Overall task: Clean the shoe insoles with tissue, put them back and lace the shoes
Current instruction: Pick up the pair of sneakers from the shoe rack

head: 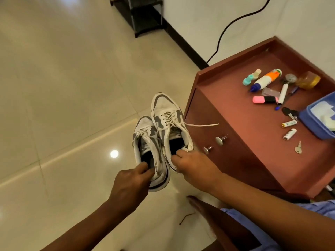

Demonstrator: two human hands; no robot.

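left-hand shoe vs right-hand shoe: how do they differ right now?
The left shoe sits lower and nearer the camera; the right shoe reaches further out, beside the cabinet. A loose lace trails from the right shoe over the cabinet front; the left shoe's laces stay close to it. Both are white and grey, laced, and gripped at the heel: left hand, right hand.

I see my left hand [131, 180] gripping the heel of the left shoe [147, 147], while my right hand [192, 164] grips the heel of the right shoe [168, 124]. Both white-and-grey shoes sit side by side above the tiled floor [63, 87], toes pointing away from me. One loose lace [203, 125] trails across the front of the red-brown desk [226, 91], which carries a pink highlighter [264, 99], a glue bottle [265, 79], batteries [289, 124] and a key [298, 148].
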